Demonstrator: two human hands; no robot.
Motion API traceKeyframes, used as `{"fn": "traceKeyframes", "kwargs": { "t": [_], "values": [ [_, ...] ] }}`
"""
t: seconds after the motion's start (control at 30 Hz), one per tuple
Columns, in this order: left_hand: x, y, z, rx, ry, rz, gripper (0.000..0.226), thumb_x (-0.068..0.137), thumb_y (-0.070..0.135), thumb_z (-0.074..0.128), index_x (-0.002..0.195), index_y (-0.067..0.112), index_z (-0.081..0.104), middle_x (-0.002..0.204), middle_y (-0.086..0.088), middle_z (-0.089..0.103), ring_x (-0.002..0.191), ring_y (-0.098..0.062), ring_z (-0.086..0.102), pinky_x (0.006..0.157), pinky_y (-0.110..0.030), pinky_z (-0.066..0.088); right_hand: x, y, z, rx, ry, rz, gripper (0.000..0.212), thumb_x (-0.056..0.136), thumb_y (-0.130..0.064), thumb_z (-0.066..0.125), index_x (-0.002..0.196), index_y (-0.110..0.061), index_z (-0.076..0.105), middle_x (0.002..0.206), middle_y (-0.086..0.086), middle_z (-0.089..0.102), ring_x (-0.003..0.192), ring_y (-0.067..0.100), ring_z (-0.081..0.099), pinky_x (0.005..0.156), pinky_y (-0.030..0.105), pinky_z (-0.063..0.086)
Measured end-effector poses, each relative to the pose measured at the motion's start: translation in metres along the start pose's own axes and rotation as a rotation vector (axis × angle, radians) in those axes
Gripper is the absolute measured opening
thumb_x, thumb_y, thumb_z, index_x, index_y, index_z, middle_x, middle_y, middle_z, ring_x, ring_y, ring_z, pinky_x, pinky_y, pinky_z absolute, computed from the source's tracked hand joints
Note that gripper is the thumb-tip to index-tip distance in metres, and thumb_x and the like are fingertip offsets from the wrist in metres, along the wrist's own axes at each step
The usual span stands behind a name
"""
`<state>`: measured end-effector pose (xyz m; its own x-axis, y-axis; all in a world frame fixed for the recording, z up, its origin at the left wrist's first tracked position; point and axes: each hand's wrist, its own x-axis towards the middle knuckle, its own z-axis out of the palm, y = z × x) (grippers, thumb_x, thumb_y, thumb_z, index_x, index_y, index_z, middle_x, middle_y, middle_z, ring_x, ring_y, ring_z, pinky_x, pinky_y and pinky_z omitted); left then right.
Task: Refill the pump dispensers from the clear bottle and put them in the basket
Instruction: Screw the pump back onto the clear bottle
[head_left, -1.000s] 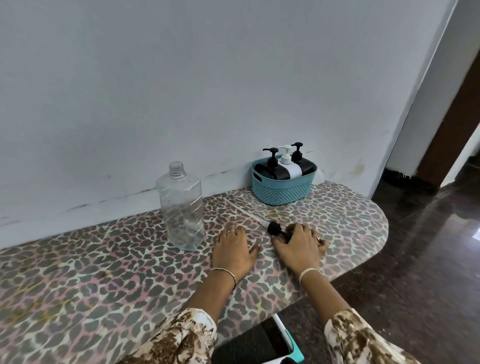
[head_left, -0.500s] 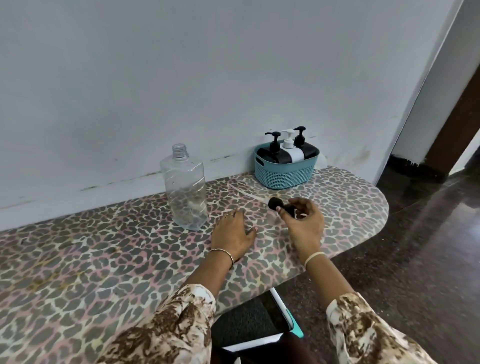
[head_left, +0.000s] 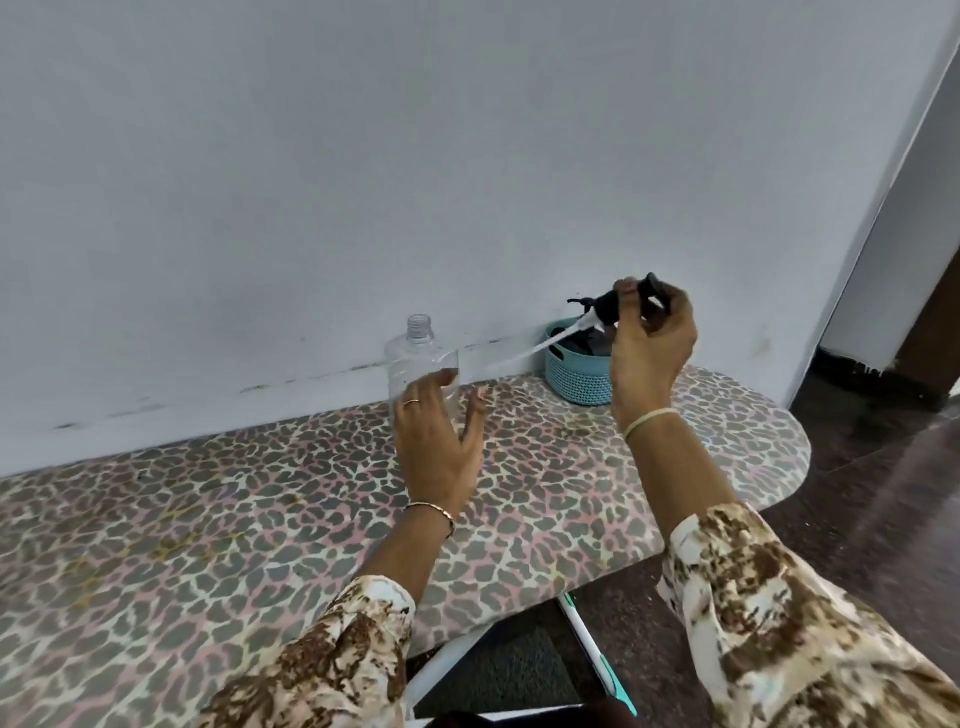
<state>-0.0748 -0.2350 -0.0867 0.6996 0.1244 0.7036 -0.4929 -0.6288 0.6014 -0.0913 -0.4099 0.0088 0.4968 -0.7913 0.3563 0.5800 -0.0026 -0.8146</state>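
My right hand (head_left: 649, 348) holds a black pump head (head_left: 608, 306) in the air, its white tube (head_left: 524, 353) slanting down to the left. It is raised in front of the teal basket (head_left: 576, 374), which stands by the wall with dark dispensers inside, mostly hidden by the hand. The clear bottle (head_left: 415, 353) stands uncapped and upright on the leopard-print board (head_left: 208, 519). My left hand (head_left: 436, 441) is open with fingers spread, just in front of the bottle's lower part; whether it touches the bottle I cannot tell.
A pale wall (head_left: 363, 182) runs right behind the board. The board's rounded end (head_left: 779, 447) is at the right, with dark floor (head_left: 857, 519) beyond. A white and teal frame part (head_left: 597, 660) shows under the board's near edge.
My right hand has lifted the pump head off the board up in front of the basket. My left hand has risen from the board toward the clear bottle.
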Motion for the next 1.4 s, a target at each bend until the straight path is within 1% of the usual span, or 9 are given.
{"fn": "traceKeyframes", "kwargs": {
  "t": [0.07, 0.2, 0.47, 0.6, 0.87, 0.97, 1.1, 1.23, 1.4],
  "values": [
    [0.011, -0.003, -0.011, -0.023, 0.066, -0.085, 0.052, 0.087, 0.055, 0.054, 0.124, 0.019, 0.051, 0.128, -0.006, 0.054, 0.12, -0.024, 0.043, 0.102, -0.041, 0.038, 0.006, -0.018, 0.014, 0.042, -0.019, -0.056, 0.01, 0.088, -0.028, 0.066, 0.09, -0.027, 0.056, 0.101, 0.013, 0.069, 0.091, 0.018, 0.069, 0.07, 0.034, 0.059],
    [0.028, -0.016, -0.026, 0.004, 0.091, -0.166, 0.069, 0.076, 0.058, 0.066, 0.128, 0.018, 0.046, 0.135, -0.006, 0.047, 0.126, -0.027, 0.038, 0.106, -0.044, 0.034, 0.013, -0.052, 0.041, 0.081, -0.08, -0.144, 0.011, 0.089, -0.03, 0.064, 0.091, -0.024, 0.056, 0.098, 0.014, 0.07, 0.089, 0.021, 0.071, 0.06, 0.033, 0.058],
    [0.058, -0.025, -0.038, 0.049, -0.13, -0.21, 0.1, 0.064, 0.056, 0.08, 0.143, 0.017, 0.031, 0.147, -0.007, 0.035, 0.136, -0.029, 0.03, 0.111, -0.046, 0.032, 0.006, -0.082, 0.089, -0.018, -0.216, -0.281, 0.011, 0.089, -0.029, 0.064, 0.085, -0.029, 0.054, 0.087, 0.009, 0.07, 0.078, 0.017, 0.07, 0.058, 0.038, 0.06],
    [0.066, -0.026, -0.038, 0.06, -0.219, -0.223, 0.114, 0.061, 0.058, 0.081, 0.148, 0.015, 0.021, 0.151, -0.007, 0.03, 0.14, -0.028, 0.027, 0.113, -0.048, 0.03, 0.005, -0.082, 0.101, -0.069, -0.272, -0.304, 0.013, 0.091, -0.026, 0.063, 0.095, -0.015, 0.057, 0.085, 0.002, 0.068, 0.069, 0.005, 0.068, 0.061, 0.038, 0.06],
    [0.081, -0.03, -0.029, 0.09, -0.307, -0.203, 0.116, 0.056, 0.065, 0.08, 0.146, 0.017, 0.025, 0.15, -0.005, 0.032, 0.139, -0.026, 0.029, 0.112, -0.045, 0.031, 0.002, -0.067, 0.122, -0.148, -0.391, -0.298, 0.018, 0.09, -0.03, 0.062, 0.098, -0.015, 0.056, 0.072, -0.011, 0.067, 0.067, 0.011, 0.069, 0.066, 0.044, 0.058],
    [0.085, -0.034, -0.024, 0.07, -0.313, -0.2, 0.114, 0.053, 0.068, 0.079, 0.143, 0.017, 0.031, 0.146, -0.005, 0.039, 0.135, -0.025, 0.035, 0.109, -0.046, 0.036, 0.002, -0.065, 0.133, -0.14, -0.42, -0.297, 0.018, 0.089, -0.03, 0.062, 0.099, -0.019, 0.052, 0.07, -0.024, 0.067, 0.067, 0.012, 0.07, 0.071, 0.046, 0.057],
    [0.082, -0.04, -0.019, 0.012, -0.308, -0.195, 0.105, 0.059, 0.059, 0.082, 0.142, 0.017, 0.034, 0.142, -0.005, 0.043, 0.13, -0.023, 0.043, 0.106, -0.044, 0.041, 0.005, -0.064, 0.146, -0.16, -0.479, -0.264, 0.031, 0.085, -0.036, 0.066, 0.104, -0.02, 0.048, 0.073, -0.004, 0.072, 0.071, 0.013, 0.071, 0.078, 0.046, 0.056],
    [0.077, -0.048, -0.014, -0.058, -0.287, -0.202, 0.101, 0.059, 0.052, 0.085, 0.14, 0.022, 0.033, 0.139, -0.001, 0.045, 0.124, -0.021, 0.048, 0.099, -0.041, 0.048, 0.004, -0.045, 0.153, -0.236, -0.598, -0.221, 0.025, 0.086, -0.034, 0.067, 0.101, -0.017, 0.055, 0.074, -0.003, 0.071, 0.07, 0.009, 0.071, 0.08, 0.043, 0.057],
    [0.073, -0.049, -0.01, -0.13, -0.269, -0.213, 0.097, 0.058, 0.049, 0.086, 0.136, 0.028, 0.032, 0.133, 0.003, 0.049, 0.117, -0.017, 0.051, 0.093, -0.04, 0.052, -0.007, 0.002, 0.149, -0.275, -0.753, -0.032, 0.039, 0.071, -0.051, 0.07, 0.097, -0.024, 0.06, 0.086, 0.009, 0.073, 0.082, 0.025, 0.072, 0.082, 0.047, 0.056]
  ]
}}
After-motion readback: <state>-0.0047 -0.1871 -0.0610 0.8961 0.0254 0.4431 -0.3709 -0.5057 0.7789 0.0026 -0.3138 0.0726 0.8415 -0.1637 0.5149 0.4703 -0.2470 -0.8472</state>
